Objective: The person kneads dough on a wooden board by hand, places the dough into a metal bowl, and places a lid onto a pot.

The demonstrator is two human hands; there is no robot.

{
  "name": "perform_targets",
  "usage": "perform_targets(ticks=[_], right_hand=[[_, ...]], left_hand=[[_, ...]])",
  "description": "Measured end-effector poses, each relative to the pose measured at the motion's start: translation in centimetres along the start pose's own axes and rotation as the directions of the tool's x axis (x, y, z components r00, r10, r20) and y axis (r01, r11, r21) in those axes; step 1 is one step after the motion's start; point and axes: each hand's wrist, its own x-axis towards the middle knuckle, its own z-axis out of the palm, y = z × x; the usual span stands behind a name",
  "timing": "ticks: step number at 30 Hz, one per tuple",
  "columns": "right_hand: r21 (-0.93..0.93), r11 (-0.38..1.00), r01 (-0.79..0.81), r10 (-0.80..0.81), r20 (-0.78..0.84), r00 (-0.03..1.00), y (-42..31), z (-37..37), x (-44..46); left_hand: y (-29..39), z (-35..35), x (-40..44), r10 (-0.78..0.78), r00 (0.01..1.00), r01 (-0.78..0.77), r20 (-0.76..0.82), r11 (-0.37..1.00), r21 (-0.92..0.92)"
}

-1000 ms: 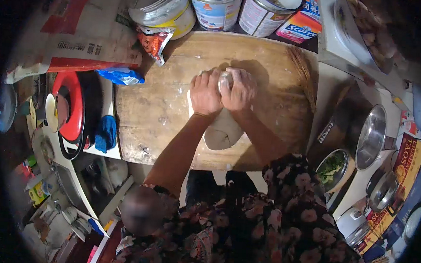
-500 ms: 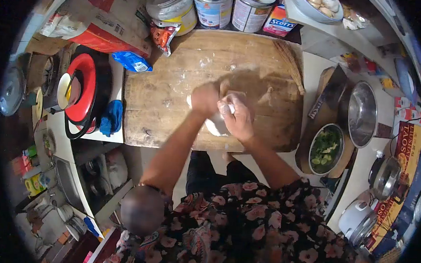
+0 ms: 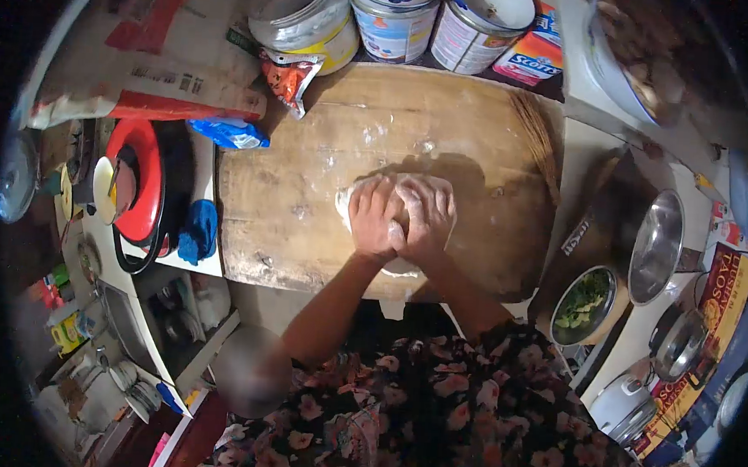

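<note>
A pale lump of dough [image 3: 343, 206] lies on the floury wooden board [image 3: 292, 178], near its front middle. My left hand [image 3: 375, 217] presses on the dough from the left, fingers bent over its top. Beside it, my right hand [image 3: 424, 217] bears down on the right part, its fingers curved over the dough and dusted white. The two hands touch at the thumbs. Most of the dough is hidden beneath them; only its left and front edges show.
Behind the board stand a jar [image 3: 305, 23], tins [image 3: 393, 31] and a Scotts box [image 3: 531, 60]. A straw brush [image 3: 535, 136] lies at its right edge. Further right are a bowl of chopped greens [image 3: 583, 305] and a steel bowl [image 3: 657, 248]. A red basin [image 3: 147, 167] stands left.
My hands were raised and closed over the dough, the left blurred; now both lie side by side, pressing on it. The head view has shifted, bringing the shelf items closer.
</note>
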Motion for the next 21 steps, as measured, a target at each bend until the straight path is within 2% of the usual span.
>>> perform_targets(ticks=[2,3,4,5,8,10,11,12,13,14,15,16,17,18,19,20,21], right_hand=[[-0.037,0.998,0.044,-0.045,-0.024,0.999,0.9,0.6,2.9],[-0.004,1.0,0.017,-0.017,-0.038,0.999,1.3,1.1,4.1],[-0.03,0.999,0.02,-0.023,-0.081,0.996,1.8,1.9,5.3],[-0.026,0.999,-0.035,0.034,-0.018,0.999,2.3,2.2,6.2],[-0.058,0.996,-0.06,0.058,-0.041,0.997,3.8,4.1,8.5],[-0.033,0.976,-0.215,0.217,0.08,0.973,4.2,4.5,9.5],[-0.032,0.979,-0.201,0.203,0.071,0.977,3.8,3.9,9.2],[0.006,0.993,-0.121,0.121,0.046,0.992,3.5,3.2,8.5],[0.043,0.998,-0.042,0.042,0.016,0.999,3.1,2.3,7.7],[0.045,0.998,-0.031,0.031,0.003,1.0,2.6,1.4,6.5],[0.284,0.959,-0.009,0.011,-0.007,1.0,1.9,0.2,4.9],[0.504,0.863,0.015,-0.008,-0.017,1.0,1.1,-1.1,3.4],[0.371,0.924,0.096,-0.095,-0.021,0.995,0.2,-2.7,2.2],[0.231,0.956,0.178,-0.18,-0.01,0.984,-0.8,-4.3,1.2],[0.232,0.955,0.185,-0.187,-0.015,0.982,-2.0,-5.5,0.1],[0.29,0.955,-0.058,0.021,0.13,0.991,-3.1,-6.6,-0.7],[0.312,0.901,-0.302,0.215,0.282,0.935,-3.8,-7.2,-1.3]], left_hand=[[-1.2,0.0,2.8,0.02,1.0,-0.019,0.015,0.999,-0.026],[-1.9,0.2,4.2,0.034,0.999,-0.035,-0.019,0.999,-0.037],[-2.8,0.7,5.2,0.043,0.999,-0.043,0.013,0.999,0.027],[-3.3,1.3,6.3,0.025,1.0,-0.025,-0.008,0.999,0.027],[-4.2,2.2,9.3,-0.037,0.998,0.04,-0.053,0.998,0.056],[-4.4,2.8,9.6,-0.087,0.994,0.092,-0.062,0.992,0.086],[-4.4,2.7,9.5,-0.083,0.996,0.081,0.028,0.995,0.057],[-4.8,2.9,9.4,-0.076,0.99,0.073,0.12,0.997,0.03],[-6.5,2.3,10.2,0.093,0.88,-0.067,0.467,0.995,-0.073],[-7.1,1.9,10.1,0.097,0.885,-0.076,0.456,0.995,-0.065],[-5.9,-1.0,10.8,-0.05,0.822,0.137,0.567,0.984,-0.113],[-4.3,-3.7,10.9,-0.172,0.716,0.35,0.676,0.927,-0.134],[-1.6,-5.3,9.5,-0.274,0.825,0.335,0.494,0.941,-0.037],[-0.9,-4.3,7.6,-0.311,0.786,0.354,0.534,0.935,0.023],[-0.6,-3.5,6.1,-0.28,0.717,0.245,0.639,0.959,0.146],[1.3,-5.2,3.8,-0.134,0.87,0.142,0.474,0.99,0.018],[1.5,-3.8,0.9,-0.048,0.98,0.04,0.193,0.998,0.044]])
